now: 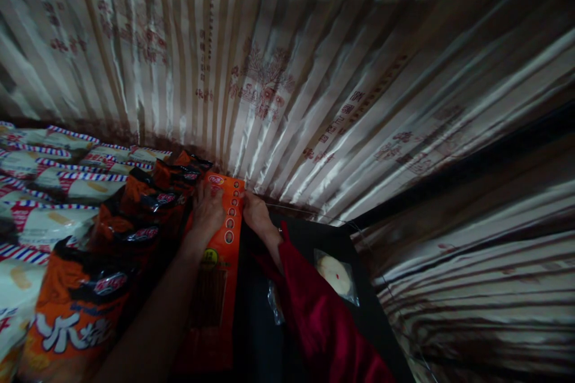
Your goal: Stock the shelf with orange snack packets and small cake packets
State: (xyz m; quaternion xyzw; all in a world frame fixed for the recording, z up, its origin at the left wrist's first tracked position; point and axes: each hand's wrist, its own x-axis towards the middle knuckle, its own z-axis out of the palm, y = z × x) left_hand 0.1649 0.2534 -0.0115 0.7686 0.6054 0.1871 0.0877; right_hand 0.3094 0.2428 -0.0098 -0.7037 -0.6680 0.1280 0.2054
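A long, flat orange snack packet [229, 263] with a column of small round pictures and a see-through window lies in front of me. My left hand [209, 212] rests over its upper left part, fingers bent against it. Along the upper right edge, my right hand [258, 212], coming out of a dark red sleeve, has its fingers closed at the packet's rim. Dim light and blur hide the exact fingertip contact. To the left of the packet stands a row of orange and black snack bags [81, 305], the nearest one partly behind my left forearm.
White snack bags [54, 224] with striped edges fill the far left in rows. On the dark table surface [305, 239] lie a clear-wrapped round pale item [335, 275] and another clear wrapper [275, 302]. Pleated printed sheeting [269, 24] hangs behind and to the right.
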